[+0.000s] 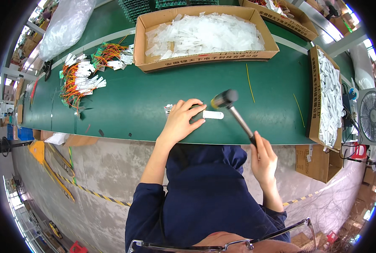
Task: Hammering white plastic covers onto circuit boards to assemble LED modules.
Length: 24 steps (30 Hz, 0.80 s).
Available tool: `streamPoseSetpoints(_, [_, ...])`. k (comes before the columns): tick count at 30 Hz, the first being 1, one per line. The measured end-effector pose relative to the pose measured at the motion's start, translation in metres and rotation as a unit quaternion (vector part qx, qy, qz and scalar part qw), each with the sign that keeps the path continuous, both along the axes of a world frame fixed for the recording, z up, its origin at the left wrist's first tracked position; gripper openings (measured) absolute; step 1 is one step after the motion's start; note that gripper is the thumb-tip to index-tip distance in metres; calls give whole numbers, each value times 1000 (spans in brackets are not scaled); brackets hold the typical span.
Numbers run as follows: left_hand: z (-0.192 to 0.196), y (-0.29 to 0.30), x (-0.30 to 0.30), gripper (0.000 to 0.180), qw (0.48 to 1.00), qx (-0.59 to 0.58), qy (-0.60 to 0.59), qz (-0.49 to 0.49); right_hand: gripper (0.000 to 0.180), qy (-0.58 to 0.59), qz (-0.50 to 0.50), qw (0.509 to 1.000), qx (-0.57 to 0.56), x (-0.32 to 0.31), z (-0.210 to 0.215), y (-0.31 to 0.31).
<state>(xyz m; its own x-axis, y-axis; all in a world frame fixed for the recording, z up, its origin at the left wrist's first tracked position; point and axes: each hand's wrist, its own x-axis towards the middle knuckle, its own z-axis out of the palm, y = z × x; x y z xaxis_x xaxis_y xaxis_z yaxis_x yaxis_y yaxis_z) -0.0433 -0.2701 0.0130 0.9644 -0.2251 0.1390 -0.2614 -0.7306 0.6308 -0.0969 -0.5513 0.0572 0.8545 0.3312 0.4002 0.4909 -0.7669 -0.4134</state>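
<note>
Mallet (225,98) in right hand (264,158) grip — left hand (180,122) pins white plastic piece (213,114).

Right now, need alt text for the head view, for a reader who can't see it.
Seen from above, a person's right hand raises a black-headed mallet over a small white plastic piece that the left hand steadies on a green worktable. Cardboard boxes of white parts sit behind it, and a bundle of orange and green wired parts lies to the left.

Your left hand (180,121) on the white plastic piece (212,114), your right hand's (263,158) mallet (224,99) raised just above it.
</note>
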Motion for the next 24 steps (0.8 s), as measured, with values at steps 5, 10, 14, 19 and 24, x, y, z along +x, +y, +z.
streamPoseSetpoints(5, [-1, 0, 0, 40, 1000, -4, -5, -7, 33, 105, -154, 975, 118, 12, -12, -23])
streamPoseSetpoints(10, [1, -1, 0, 39, 1000, 5, -14, -10, 31, 179, -246, 927, 217, 31, -42, -52])
streamPoseSetpoints(14, [1, -1, -1, 39, 1000, 5, -17, -8, 31, 218, -277, 913, 205, 37, -44, -61])
streamPoseSetpoints(19, [-3, -1, -2, 42, 1000, -11, -26, -2, 31, 179, -266, 944, 81, 38, -32, -60])
streamPoseSetpoints(24, [-5, 0, -7, 41, 999, -8, -44, 5, 29, 55, -258, 964, -32, 41, -33, -41])
